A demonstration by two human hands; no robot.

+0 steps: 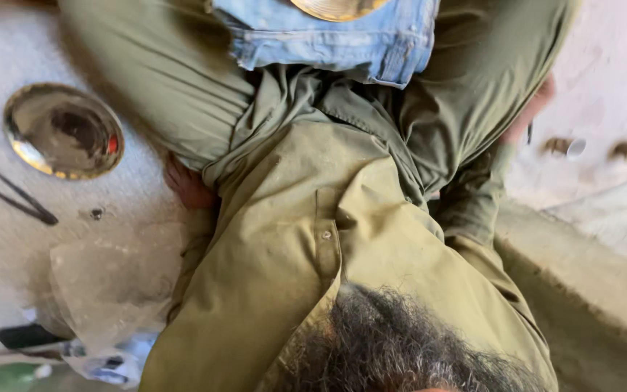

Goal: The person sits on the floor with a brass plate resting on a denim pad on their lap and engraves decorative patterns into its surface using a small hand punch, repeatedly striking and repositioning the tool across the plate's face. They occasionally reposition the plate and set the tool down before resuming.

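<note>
We're seeing bright daylight coming in from the top & left. The pale floor (9, 43) is glowing almost white there, w/ little detail left. The round brass plate (63, 131) is catching glare along its lower rim and showing a dark reflection in the middle. The green shirt (313, 239) is sitting in softer light, folds making deep shadows near the middle. The right side is looking hazy & washed out. The small things on the right floor (596, 149) are smearing w/ motion blur. The dark hair (393, 348) at the bottom is too close, so it's going fuzzy. Edges are stretching a bit.
</note>
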